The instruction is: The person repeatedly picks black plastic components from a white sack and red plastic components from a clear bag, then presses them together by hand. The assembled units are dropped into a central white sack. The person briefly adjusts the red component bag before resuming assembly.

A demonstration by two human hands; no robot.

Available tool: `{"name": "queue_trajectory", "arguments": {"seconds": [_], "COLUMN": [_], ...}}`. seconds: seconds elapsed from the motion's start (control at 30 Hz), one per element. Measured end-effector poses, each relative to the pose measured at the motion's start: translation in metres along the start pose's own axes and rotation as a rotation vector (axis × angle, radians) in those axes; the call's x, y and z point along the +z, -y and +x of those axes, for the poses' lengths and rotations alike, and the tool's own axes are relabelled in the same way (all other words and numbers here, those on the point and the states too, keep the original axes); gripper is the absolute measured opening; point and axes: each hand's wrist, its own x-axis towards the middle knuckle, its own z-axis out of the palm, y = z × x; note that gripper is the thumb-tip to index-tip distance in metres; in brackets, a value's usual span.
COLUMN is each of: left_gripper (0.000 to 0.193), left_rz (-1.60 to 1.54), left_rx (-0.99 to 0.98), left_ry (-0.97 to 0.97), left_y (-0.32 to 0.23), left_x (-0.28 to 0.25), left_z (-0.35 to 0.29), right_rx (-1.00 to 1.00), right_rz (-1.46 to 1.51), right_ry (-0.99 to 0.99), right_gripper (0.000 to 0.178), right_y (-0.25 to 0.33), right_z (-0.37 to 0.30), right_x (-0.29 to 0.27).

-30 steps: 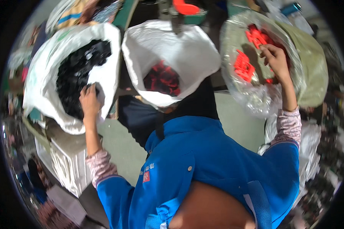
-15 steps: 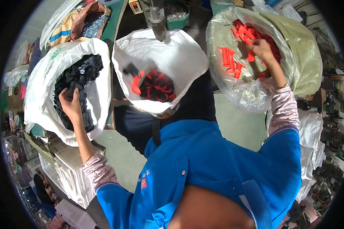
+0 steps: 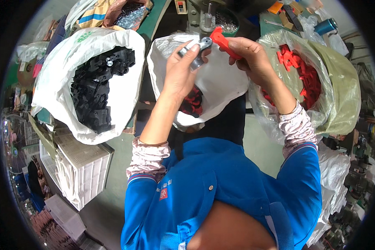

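Observation:
My left hand (image 3: 177,75) grips a dark plastic part (image 3: 198,62), glossy in the light, with a small round hole at its top. From the right, my right hand (image 3: 254,58) pinches a red plastic lever (image 3: 221,41), its tip close to the dark part; I cannot tell whether they touch. Both hands are above a white sack (image 3: 225,89) holding red-and-black pieces (image 3: 192,104), partly hidden by my left arm. At left, another white sack (image 3: 52,93) holds black plastic parts (image 3: 98,93). Red levers (image 3: 310,81) lie in a clear-lined bag (image 3: 327,112) at right.
A metal post (image 3: 208,18) of a machine stands just beyond my hands, beside a green bin (image 3: 237,31) of small metal pieces. An open bag of metal pins (image 3: 133,16) is at far left. A wrench (image 3: 275,23) and a blue can (image 3: 325,26) lie far right.
Both hands have left the side bags and come together above the middle sack, the left with a dark part, the right with a red lever. The view has shifted slightly.

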Motion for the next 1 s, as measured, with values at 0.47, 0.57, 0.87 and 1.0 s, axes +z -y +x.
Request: {"name": "queue_trajectory", "arguments": {"seconds": [0.47, 0.57, 0.87, 1.0], "left_gripper": [0.028, 0.028, 0.043, 0.034], "left_rz": [-0.201, 0.007, 0.290, 1.096], "left_rx": [0.122, 0.099, 0.146, 0.436], "left_ry": [0.156, 0.107, -0.032, -0.321], "left_y": [-0.014, -0.035, -0.028, -0.045], "left_x": [0.026, 0.042, 0.006, -0.102], "left_z": [0.044, 0.060, 0.030, -0.029], "right_rx": [-0.952, -0.860, -0.440, -0.240], "right_rz": [-1.121, -1.155, -0.709, -0.539], "right_ry": [-0.040, -0.108, -0.050, -0.134], "right_gripper": [0.023, 0.028, 0.035, 0.039], "right_y": [0.061, 0.078, 0.036, 0.050], "right_z": [0.044, 0.049, 0.048, 0.011], "right_x": [0.004, 0.004, -0.001, -0.013]}}
